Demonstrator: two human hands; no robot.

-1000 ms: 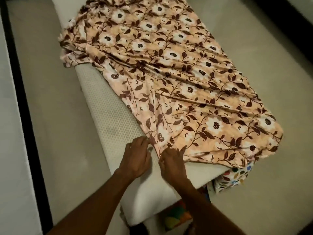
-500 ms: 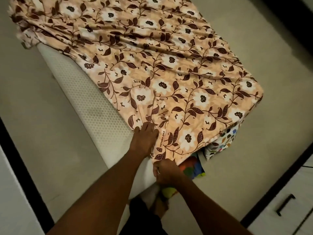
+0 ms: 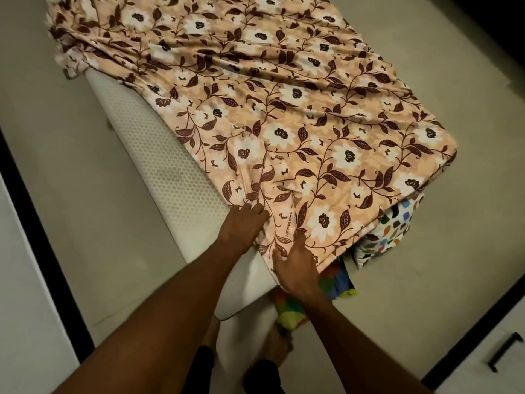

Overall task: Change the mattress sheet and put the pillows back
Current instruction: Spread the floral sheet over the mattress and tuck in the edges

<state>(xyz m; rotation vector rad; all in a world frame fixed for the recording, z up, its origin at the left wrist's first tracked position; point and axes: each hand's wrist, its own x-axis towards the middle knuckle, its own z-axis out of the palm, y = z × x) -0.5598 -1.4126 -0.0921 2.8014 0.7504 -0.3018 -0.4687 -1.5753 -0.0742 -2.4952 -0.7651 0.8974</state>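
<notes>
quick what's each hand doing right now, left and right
Left hand: open, fingers flat, pressing the floral sheet at the mattress edge.
Right hand: open, fingers straight, resting on the sheet's near edge.

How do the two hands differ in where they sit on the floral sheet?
The left hand lies at the floral sheet's side edge, partly over the bare white mattress; the right hand is on the sheet's near end, where it hangs over the mattress. The left hand's fingers lie flat, while the right hand's thumb points up. Both touch the sheet.
</notes>
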